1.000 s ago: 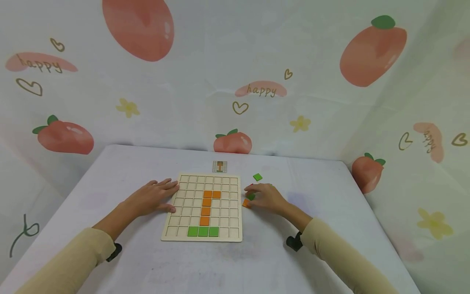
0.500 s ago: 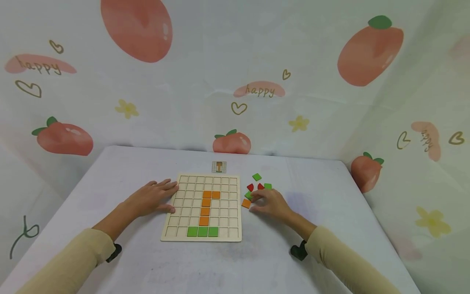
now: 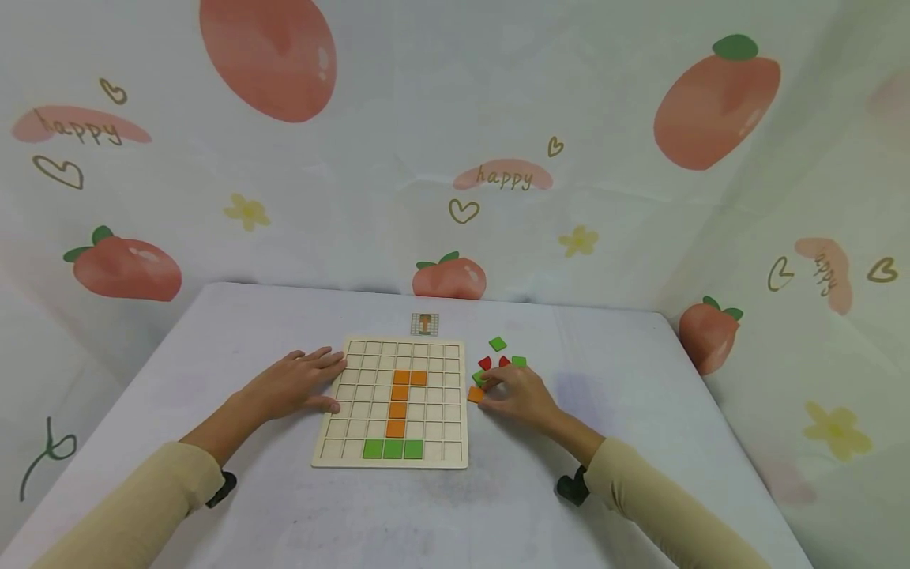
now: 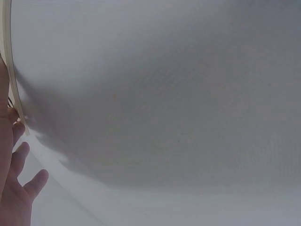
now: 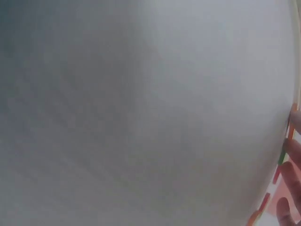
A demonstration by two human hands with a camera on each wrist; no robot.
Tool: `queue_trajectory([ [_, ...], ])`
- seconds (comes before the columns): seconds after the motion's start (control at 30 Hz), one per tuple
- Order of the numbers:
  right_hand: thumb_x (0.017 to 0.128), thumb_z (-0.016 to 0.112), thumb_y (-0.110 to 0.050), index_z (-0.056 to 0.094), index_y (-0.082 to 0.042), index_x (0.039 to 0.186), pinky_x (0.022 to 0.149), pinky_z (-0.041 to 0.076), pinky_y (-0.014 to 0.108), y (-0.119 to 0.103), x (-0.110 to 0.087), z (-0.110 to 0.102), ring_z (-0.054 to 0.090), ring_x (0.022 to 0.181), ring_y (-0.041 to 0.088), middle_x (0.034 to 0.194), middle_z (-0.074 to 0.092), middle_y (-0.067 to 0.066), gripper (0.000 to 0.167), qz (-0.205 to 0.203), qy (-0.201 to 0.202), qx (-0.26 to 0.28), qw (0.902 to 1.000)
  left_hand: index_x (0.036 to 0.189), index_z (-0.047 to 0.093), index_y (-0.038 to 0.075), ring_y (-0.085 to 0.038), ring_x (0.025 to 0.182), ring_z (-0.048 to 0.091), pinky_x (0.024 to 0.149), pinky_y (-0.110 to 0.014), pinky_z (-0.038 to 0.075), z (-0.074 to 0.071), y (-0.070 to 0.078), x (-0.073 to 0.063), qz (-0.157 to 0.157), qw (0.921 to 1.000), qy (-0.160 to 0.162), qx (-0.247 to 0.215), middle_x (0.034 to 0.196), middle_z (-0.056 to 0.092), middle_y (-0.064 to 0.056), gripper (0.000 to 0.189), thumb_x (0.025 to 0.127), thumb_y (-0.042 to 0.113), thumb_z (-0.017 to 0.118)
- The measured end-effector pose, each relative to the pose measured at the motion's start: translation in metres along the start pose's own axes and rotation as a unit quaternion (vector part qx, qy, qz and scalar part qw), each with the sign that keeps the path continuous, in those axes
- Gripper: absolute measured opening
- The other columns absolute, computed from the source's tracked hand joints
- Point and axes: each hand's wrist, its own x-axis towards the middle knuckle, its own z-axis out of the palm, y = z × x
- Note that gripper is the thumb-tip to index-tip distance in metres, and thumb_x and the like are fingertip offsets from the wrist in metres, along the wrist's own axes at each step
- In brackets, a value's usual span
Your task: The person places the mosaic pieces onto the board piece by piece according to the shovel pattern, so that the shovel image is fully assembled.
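At lower centre, a left hand (image 3: 295, 385), fingers spread, touches a gridded board (image 3: 444, 411); the right hand (image 3: 522, 397), partly curled, reaches an orange tile (image 3: 474, 394), grip unclear.

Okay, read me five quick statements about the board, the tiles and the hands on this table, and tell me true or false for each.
1. The left hand touches the left edge of the board. True.
2. Four orange tiles sit on the board. False: five orange tiles sit there.
3. The three green tiles on the board are in the row nearest the person. True.
4. The right hand lies on the board. False: the right hand is beside the board, at the loose tiles.
5. Two red pieces show on the table, off the board. True.
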Motion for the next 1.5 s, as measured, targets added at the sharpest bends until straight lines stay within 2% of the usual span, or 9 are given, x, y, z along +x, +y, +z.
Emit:
queue_trajectory([
  [0.13,0.077,0.087,-0.015,0.074,-0.008,0.106,0.086,0.051,0.041,0.001,0.004,-0.003,0.065,0.088,0.016,0.089,0.074,-0.003,0.032,-0.018,0.016,0.015,0.9996,0.141,0.054,0.000,-0.041,0.133,0.047,0.099,-0.058,0.044,0.000,0.000,0.000,0.000,1.0000,0.000,0.002,0.145,0.053,-0.018,0.077,0.087,0.053,0.066],
  [0.33,0.079,0.086,-0.016,0.072,-0.004,0.113,0.084,0.051,0.039,0.000,0.015,-0.003,0.067,0.091,0.019,0.096,0.075,0.000,0.038,-0.013,0.026,0.033,0.9990,0.141,0.054,0.001,-0.041,0.133,0.048,0.099,-0.057,0.044,0.002,-0.002,-0.001,0.003,1.0000,0.004,0.003,0.145,0.053,-0.018,0.077,0.087,0.054,0.066],
  [0.5,0.081,0.085,-0.017,0.072,-0.005,0.113,0.082,0.050,0.038,-0.006,0.026,0.002,0.066,0.086,0.018,0.096,0.075,0.000,0.037,-0.015,0.029,0.029,0.9990,0.142,0.053,0.001,-0.040,0.134,0.047,0.099,-0.057,0.044,0.004,-0.002,-0.001,0.003,1.0000,0.002,0.003,0.145,0.052,-0.017,0.078,0.088,0.056,0.064],
  [0.8,0.084,0.081,-0.018,0.071,-0.004,0.116,0.086,0.054,0.039,-0.025,0.056,0.016,0.067,0.096,0.018,0.098,0.075,0.000,0.035,-0.019,0.030,0.052,0.9980,0.142,0.053,0.001,-0.040,0.135,0.046,0.100,-0.057,0.043,0.002,-0.003,-0.001,0.000,1.0000,-0.005,0.006,0.146,0.052,-0.017,0.078,0.088,0.056,0.064],
  [1.0,0.087,0.079,-0.022,0.070,-0.006,0.118,0.095,0.049,0.041,-0.039,0.075,0.030,0.066,0.099,0.019,0.100,0.075,0.001,0.036,-0.002,0.009,0.057,0.9984,0.142,0.053,0.001,-0.040,0.135,0.046,0.100,-0.058,0.043,0.001,-0.002,-0.002,0.001,1.0000,-0.002,-0.002,0.146,0.051,-0.018,0.077,0.088,0.054,0.065],
  [1.2,0.086,0.080,-0.022,0.070,-0.004,0.117,0.094,0.050,0.042,-0.048,0.086,0.038,0.067,0.099,0.021,0.100,0.075,0.003,0.037,-0.004,0.003,0.066,0.9978,0.142,0.053,0.001,-0.040,0.135,0.046,0.101,-0.059,0.042,0.003,-0.002,-0.002,-0.007,0.9999,-0.003,-0.007,0.146,0.051,-0.017,0.077,0.088,0.054,0.065],
  [1.4,0.088,0.079,-0.022,0.070,-0.006,0.118,0.095,0.050,0.040,-0.053,0.091,0.045,0.067,0.101,0.020,0.102,0.076,0.003,0.035,0.025,-0.010,0.071,0.9971,0.142,0.053,0.001,-0.040,0.135,0.046,0.101,-0.059,0.042,0.001,0.000,-0.002,-0.009,0.9999,-0.003,-0.013,0.146,0.051,-0.017,0.076,0.088,0.052,0.067],
  [1.5,0.088,0.079,-0.022,0.070,-0.006,0.117,0.095,0.050,0.039,-0.053,0.094,0.048,0.067,0.101,0.019,0.102,0.075,0.003,0.035,0.023,-0.012,0.071,0.9971,0.143,0.053,0.001,-0.041,0.135,0.045,0.101,-0.058,0.041,0.000,-0.001,-0.002,-0.008,0.9998,-0.004,-0.015,0.147,0.051,-0.017,0.076,0.088,0.052,0.066],
])
